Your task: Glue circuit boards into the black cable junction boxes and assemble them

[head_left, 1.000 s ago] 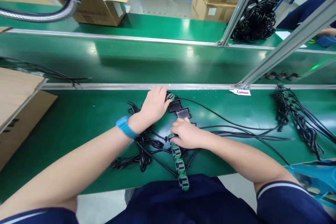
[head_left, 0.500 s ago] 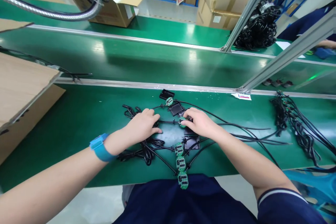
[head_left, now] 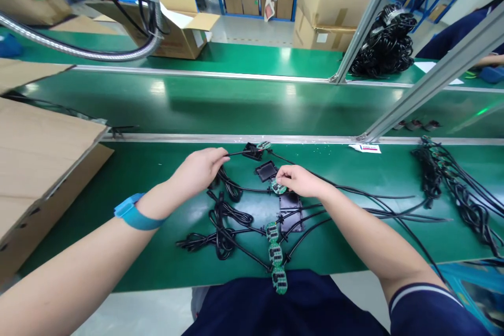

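My left hand (head_left: 200, 169) is closed in a pinch on a black cable (head_left: 236, 153), which runs right to a small green circuit board (head_left: 264, 145), tilted over a black plastic case half (head_left: 252, 152). With fingers bent, my right hand (head_left: 300, 180) grips another green circuit board (head_left: 279, 187) by its upper right side. More black case pieces (head_left: 266, 170) lie close to it, some partly under my right hand and the cables. Nearer to me, several wired boards (head_left: 275, 254) form a column. Bundled black cables (head_left: 224, 220) lie to their left.
A cardboard box (head_left: 51, 152) stands at the left on the green bench (head_left: 157, 262). Wired boards and cables (head_left: 452, 184) lie at the right. A metal rail (head_left: 220, 138) and slanted post (head_left: 417, 79) border the bench. A metal hose (head_left: 90, 54) hangs at upper left.
My left hand has moved up and left from the cable bundle and now pinches the far cable, whose board has tilted and shifted. My right hand stays at its board.
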`<state>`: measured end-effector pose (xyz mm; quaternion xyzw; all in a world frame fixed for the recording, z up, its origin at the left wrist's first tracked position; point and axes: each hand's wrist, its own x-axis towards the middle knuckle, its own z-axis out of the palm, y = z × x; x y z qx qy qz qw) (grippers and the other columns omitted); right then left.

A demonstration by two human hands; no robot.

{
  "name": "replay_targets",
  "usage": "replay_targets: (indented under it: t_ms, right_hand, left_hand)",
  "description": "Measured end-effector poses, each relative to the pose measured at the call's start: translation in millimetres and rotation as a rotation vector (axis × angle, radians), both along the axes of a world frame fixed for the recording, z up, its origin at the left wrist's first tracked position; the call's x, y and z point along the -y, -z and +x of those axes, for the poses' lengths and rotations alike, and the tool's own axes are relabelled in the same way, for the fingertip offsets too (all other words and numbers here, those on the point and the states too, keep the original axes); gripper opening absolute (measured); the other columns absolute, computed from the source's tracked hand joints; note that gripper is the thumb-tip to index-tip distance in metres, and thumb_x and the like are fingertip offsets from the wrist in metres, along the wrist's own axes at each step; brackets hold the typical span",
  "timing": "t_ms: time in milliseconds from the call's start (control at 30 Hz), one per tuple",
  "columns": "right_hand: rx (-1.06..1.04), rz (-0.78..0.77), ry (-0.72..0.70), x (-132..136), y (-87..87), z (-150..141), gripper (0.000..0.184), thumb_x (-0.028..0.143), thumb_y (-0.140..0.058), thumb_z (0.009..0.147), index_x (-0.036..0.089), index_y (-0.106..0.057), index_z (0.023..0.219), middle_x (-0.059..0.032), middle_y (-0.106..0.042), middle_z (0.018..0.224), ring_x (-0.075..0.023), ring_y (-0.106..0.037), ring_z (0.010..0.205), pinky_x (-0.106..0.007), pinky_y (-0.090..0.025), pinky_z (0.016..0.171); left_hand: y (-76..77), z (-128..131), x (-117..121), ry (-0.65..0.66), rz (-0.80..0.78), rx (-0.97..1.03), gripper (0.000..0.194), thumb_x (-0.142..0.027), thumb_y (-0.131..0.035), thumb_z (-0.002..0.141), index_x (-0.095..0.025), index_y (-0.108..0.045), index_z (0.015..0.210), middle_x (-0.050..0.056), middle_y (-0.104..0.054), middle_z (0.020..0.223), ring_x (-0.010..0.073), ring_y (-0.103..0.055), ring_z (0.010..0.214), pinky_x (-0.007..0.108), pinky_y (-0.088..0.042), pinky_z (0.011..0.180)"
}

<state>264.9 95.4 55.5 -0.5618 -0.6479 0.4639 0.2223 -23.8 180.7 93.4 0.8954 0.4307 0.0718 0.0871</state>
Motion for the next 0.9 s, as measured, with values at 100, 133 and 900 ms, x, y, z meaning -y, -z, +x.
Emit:
replay_targets:
  t_ms: [100, 133, 900]
  right_hand:
    - [0.012, -0.008, 0.011, 1, 1.1, -3, 0.009, 0.02, -0.057, 0.087, 0.016, -0.06, 0.08, 0.0041, -0.056, 0.066, -0.0083, -0.048, 0.058, -0.023, -0.037, 0.062]
    - [0.015, -0.006, 0.012, 1, 0.9, -4, 0.009, 0.02, -0.057, 0.087, 0.016, -0.06, 0.08, 0.0043, -0.055, 0.066, -0.008, -0.047, 0.058, -0.023, -0.037, 0.061]
    - [0.091, -0.121, -0.059, 10, -40.5, 42, 0.03, 0.047, -0.062, 0.087, 0.018, -0.069, 0.095, -0.0029, -0.07, 0.089, -0.01, -0.058, 0.058, -0.023, -0.045, 0.055]
  left_hand:
    - [-9.7, 8, -8, 0.028, 0.059, -0.291, 0.025, -0.02, -0.042, 0.092, -0.017, -0.066, 0.085, 0.012, -0.069, 0.078, 0.0257, -0.066, 0.075, 0.035, -0.044, 0.073]
    - [-10.1, 9, -12, 0.039, 0.047, -0.37, 0.024, -0.013, -0.043, 0.088, -0.016, -0.066, 0.083, 0.013, -0.07, 0.079, 0.0267, -0.067, 0.076, 0.036, -0.043, 0.073]
    - [63.7, 7, 23, 0.318, 0.056, 0.019, 0.045, -0.04, -0.033, 0.102, -0.019, -0.07, 0.09, 0.005, -0.063, 0.077, 0.017, -0.06, 0.068, 0.028, -0.045, 0.062]
